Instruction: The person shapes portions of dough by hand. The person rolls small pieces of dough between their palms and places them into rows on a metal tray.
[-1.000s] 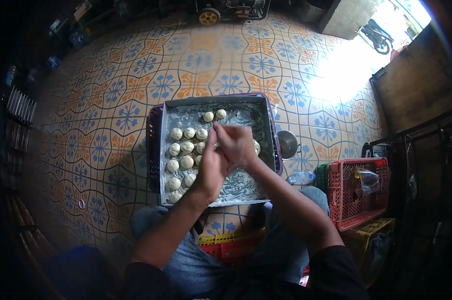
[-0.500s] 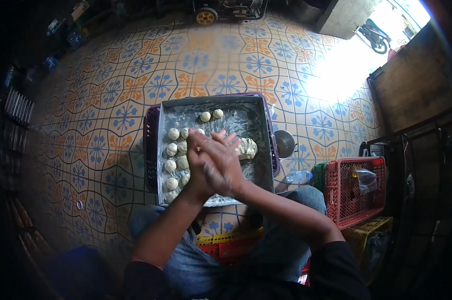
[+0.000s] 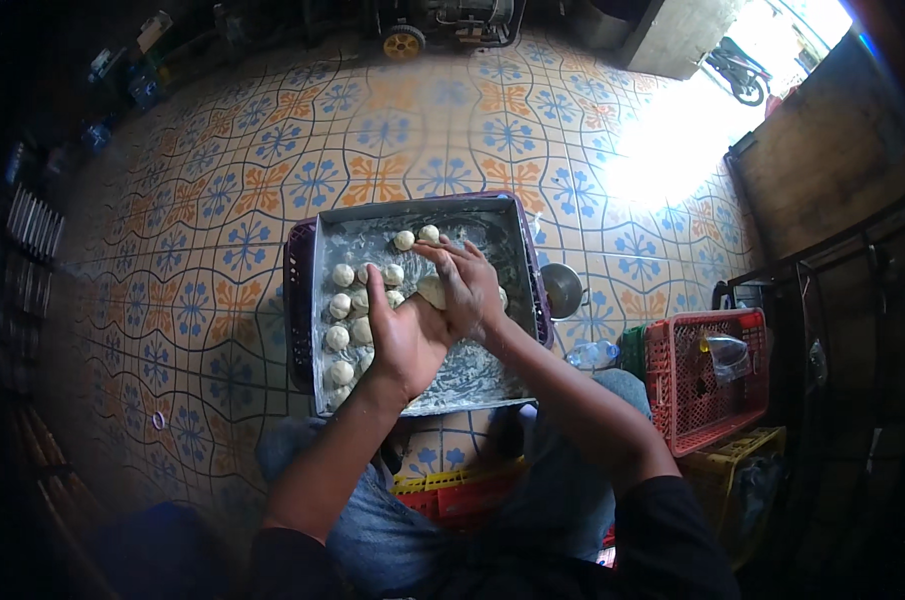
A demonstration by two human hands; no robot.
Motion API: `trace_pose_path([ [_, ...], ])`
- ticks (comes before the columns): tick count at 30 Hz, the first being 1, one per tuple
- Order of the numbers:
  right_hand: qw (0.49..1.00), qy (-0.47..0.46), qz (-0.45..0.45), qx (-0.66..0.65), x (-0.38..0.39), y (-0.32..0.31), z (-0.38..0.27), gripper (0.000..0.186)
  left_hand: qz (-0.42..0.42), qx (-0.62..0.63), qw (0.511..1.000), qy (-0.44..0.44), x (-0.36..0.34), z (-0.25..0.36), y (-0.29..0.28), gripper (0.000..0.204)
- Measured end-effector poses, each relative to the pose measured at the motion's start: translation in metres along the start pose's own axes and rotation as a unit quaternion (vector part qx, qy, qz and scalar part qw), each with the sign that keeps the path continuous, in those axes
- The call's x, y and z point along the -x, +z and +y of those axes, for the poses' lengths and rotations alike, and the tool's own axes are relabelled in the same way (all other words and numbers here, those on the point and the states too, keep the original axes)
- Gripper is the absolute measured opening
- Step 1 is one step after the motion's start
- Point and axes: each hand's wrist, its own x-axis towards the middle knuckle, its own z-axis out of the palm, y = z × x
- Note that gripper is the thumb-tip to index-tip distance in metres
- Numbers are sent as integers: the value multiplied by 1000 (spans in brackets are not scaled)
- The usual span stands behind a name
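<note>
A pale dough ball (image 3: 433, 290) is between my two hands, over a floured metal tray (image 3: 348, 222). My left hand (image 3: 410, 343) lies palm up beneath it, thumb raised and apart. Against it presses my right hand (image 3: 470, 292), palm down, its fingers stretched and pointing away from me. Several small dough balls (image 3: 343, 275) sit in rows along the tray's left side; my left hand and wrist hide some of them. Farther back, two more dough balls (image 3: 405, 240) lie side by side. Behind my right hand shows a bit of a larger dough lump (image 3: 503, 298).
Under the tray is a purple crate (image 3: 300, 300). A metal bowl (image 3: 563, 291) and a clear plastic bottle (image 3: 595, 355) are on the tiled floor to the right. Beyond them stands a red crate (image 3: 708, 385), with a yellow crate (image 3: 733, 455) below. A wheeled machine (image 3: 405, 42) is far ahead.
My hands have come apart from their tight clasp. The left has turned palm up, the right has shifted right and away from me, and the dough ball between them now shows.
</note>
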Motion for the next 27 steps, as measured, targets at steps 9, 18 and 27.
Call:
trace_pose_path([
  [9,988,127,5,-89,1,7,25,29,12,-124,992,-30,-16,-13,-28,86],
  [18,791,551,121,-236,5,22,217,36,-231,-810,537,-43,28,-115,-25,89],
  [27,917,100,87,377,-12,84,275,36,-230,-942,241,-36,43,-101,-47,78],
])
